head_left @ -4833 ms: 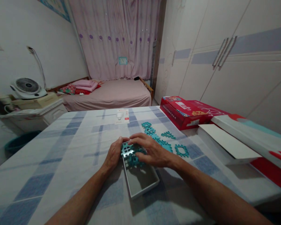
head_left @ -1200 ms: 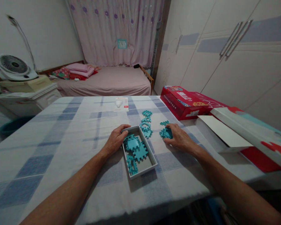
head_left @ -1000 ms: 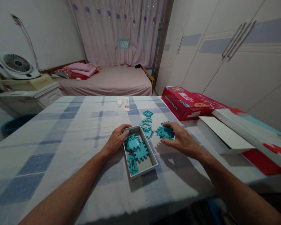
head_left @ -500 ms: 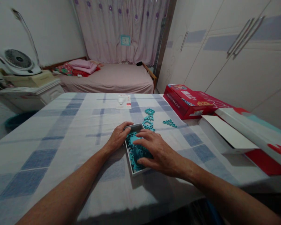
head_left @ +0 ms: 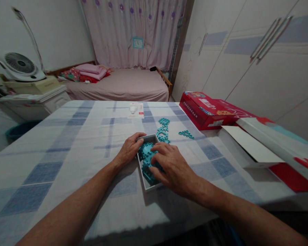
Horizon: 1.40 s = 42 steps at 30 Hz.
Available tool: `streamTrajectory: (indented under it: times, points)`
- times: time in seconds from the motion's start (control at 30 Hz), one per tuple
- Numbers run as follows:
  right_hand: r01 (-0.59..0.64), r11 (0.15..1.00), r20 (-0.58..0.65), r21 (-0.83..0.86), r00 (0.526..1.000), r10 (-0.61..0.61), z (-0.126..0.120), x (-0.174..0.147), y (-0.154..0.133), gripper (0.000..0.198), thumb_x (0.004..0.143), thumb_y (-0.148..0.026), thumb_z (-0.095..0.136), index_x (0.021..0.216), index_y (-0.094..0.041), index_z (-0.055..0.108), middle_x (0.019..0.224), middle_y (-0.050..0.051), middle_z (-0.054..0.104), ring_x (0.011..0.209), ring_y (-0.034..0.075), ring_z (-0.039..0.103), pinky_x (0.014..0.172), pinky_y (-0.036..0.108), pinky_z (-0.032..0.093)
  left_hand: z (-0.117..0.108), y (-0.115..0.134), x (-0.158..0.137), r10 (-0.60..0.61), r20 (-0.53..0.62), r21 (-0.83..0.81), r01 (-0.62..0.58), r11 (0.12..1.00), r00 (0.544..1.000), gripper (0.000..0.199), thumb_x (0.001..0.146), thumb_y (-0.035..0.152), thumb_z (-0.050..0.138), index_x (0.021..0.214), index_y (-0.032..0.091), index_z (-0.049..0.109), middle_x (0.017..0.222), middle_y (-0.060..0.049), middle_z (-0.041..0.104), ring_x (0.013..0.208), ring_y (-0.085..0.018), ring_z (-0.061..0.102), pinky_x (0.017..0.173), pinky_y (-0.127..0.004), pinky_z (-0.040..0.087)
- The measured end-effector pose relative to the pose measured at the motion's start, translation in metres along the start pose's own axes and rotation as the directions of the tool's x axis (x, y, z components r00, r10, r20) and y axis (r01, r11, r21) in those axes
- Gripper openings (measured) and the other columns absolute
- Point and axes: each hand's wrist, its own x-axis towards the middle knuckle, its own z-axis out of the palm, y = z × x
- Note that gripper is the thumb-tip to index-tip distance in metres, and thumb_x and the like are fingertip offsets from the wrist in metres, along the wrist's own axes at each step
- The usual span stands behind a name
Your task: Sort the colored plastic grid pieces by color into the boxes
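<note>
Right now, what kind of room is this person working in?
Most likely a bedroom at home: a made bed under a curtain at the far end, and a tall wardrobe along the right wall. The hands work at a cloth-covered table.

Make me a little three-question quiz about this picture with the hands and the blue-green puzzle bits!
1. True or false: the right hand rests on the teal pieces inside the small white box.
2. What does the left hand touch?
A. the red box
B. the small white box's left wall
C. the white card
3. Fill in: the loose teal pieces on the checked tablecloth lie ____ the small white box, toward the red box.

Key: 1 true; 2 B; 3 beyond.
</note>
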Motion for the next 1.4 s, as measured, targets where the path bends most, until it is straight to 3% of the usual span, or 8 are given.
streamTrajectory:
  times: [0.3, 0.5, 0.77, 0.87, 0.97, 1.13, 1.27, 1.4]
  points:
    - [-0.116, 0.978, -0.171, 0.175, 0.974, 0.147, -0.002, -0.003, 0.010, 0.008, 0.084, -0.024, 0.062, 0.090, -0.019, 0.059, 0.097, 0.005, 0.060, 0.094, 0.019, 0.054, 0.084, 0.035, 0.040, -0.001, 0.002, -0.001, 0.000, 0.006, 0.014, 0.000, 1.000, 1.000, 0.038, 0.082, 0.035, 0.045, 0.108, 0.016, 0.064, 0.106, -0.005, 0.068, 0.099, -0.021, 0.061, 0.091, -0.032, 0.045]
    - [-0.010, 0.995, 0.057, 0.100, 0.998, 0.005, -0.003, -0.011, 0.013, 0.013, 0.081, -0.032, 0.069, 0.087, -0.021, 0.063, 0.087, 0.001, 0.062, 0.089, 0.019, 0.054, 0.083, 0.034, 0.036, 0.000, 0.003, -0.001, -0.010, -0.003, 0.018, 0.010, 1.000, 1.000, 0.036, 0.081, 0.035, 0.045, 0.106, 0.018, 0.065, 0.104, -0.003, 0.069, 0.099, -0.021, 0.061, 0.088, -0.031, 0.047]
    - [0.015, 1.000, -0.035, -0.012, 0.999, -0.015, 0.004, -0.012, 0.011, 0.011, 0.088, -0.027, 0.059, 0.084, -0.020, 0.065, 0.089, 0.004, 0.063, 0.089, 0.019, 0.053, 0.082, 0.035, 0.037, 0.000, -0.001, 0.000, -0.015, 0.012, 0.023, 0.015, 1.000, 1.000, 0.036, 0.084, 0.037, 0.045, 0.108, 0.018, 0.064, 0.103, -0.004, 0.068, 0.094, -0.021, 0.061, 0.086, -0.033, 0.046]
    - [-0.034, 0.998, -0.124, 0.054, 0.992, 0.040, -0.014, -0.006, 0.033, 0.012, 0.089, -0.027, 0.057, 0.092, -0.020, 0.066, 0.095, 0.004, 0.066, 0.094, 0.018, 0.056, 0.086, 0.034, 0.039, 0.000, -0.001, 0.000, -0.054, 0.041, -0.002, 0.054, 0.999, 0.998, 0.038, 0.085, 0.039, 0.044, 0.111, 0.018, 0.063, 0.099, -0.004, 0.068, 0.086, -0.021, 0.062, 0.080, -0.034, 0.047]
    - [-0.275, 0.960, -0.216, -0.050, 0.942, 0.258, -0.033, 0.004, 0.084, 0.018, 0.089, -0.026, 0.054, 0.100, -0.017, 0.065, 0.106, 0.008, 0.066, 0.102, 0.020, 0.057, 0.092, 0.035, 0.040, -0.001, 0.001, -0.001, -0.064, 0.045, -0.016, 0.065, 0.998, 0.997, 0.038, 0.084, 0.039, 0.045, 0.110, 0.018, 0.063, 0.098, -0.005, 0.068, 0.085, -0.021, 0.061, 0.078, -0.035, 0.047]
    - [-0.512, 0.812, -0.062, -0.280, 0.853, 0.518, -0.035, 0.008, 0.166, 0.039, 0.084, -0.017, 0.050, 0.122, -0.014, 0.059, 0.131, 0.014, 0.057, 0.117, 0.026, 0.053, 0.093, 0.038, 0.043, -0.001, 0.004, -0.002, -0.075, 0.039, -0.015, 0.075, 0.997, 0.996, 0.037, 0.084, 0.039, 0.045, 0.109, 0.018, 0.063, 0.094, -0.004, 0.068, 0.084, -0.022, 0.062, 0.076, -0.035, 0.047]
    - [-0.477, 0.824, -0.091, -0.307, 0.876, 0.473, -0.023, 0.001, 0.183, 0.034, 0.085, -0.016, 0.046, 0.115, -0.012, 0.064, 0.119, 0.014, 0.063, 0.113, 0.023, 0.056, 0.093, 0.033, 0.043, -0.001, 0.001, -0.001, -0.066, 0.022, 0.002, 0.066, 0.998, 0.998, 0.037, 0.083, 0.039, 0.047, 0.108, 0.018, 0.064, 0.098, -0.004, 0.069, 0.088, -0.022, 0.062, 0.080, -0.035, 0.047]
    - [-0.462, 0.855, -0.137, -0.236, 0.887, 0.441, -0.025, 0.001, 0.172, 0.034, 0.083, -0.018, 0.052, 0.113, -0.009, 0.065, 0.111, 0.015, 0.065, 0.099, 0.022, 0.061, 0.089, 0.033, 0.045, -0.001, 0.001, -0.001, -0.066, 0.011, -0.005, 0.066, 0.998, 0.998, 0.039, 0.083, 0.040, 0.047, 0.110, 0.018, 0.064, 0.099, -0.005, 0.069, 0.089, -0.022, 0.063, 0.083, -0.036, 0.048]
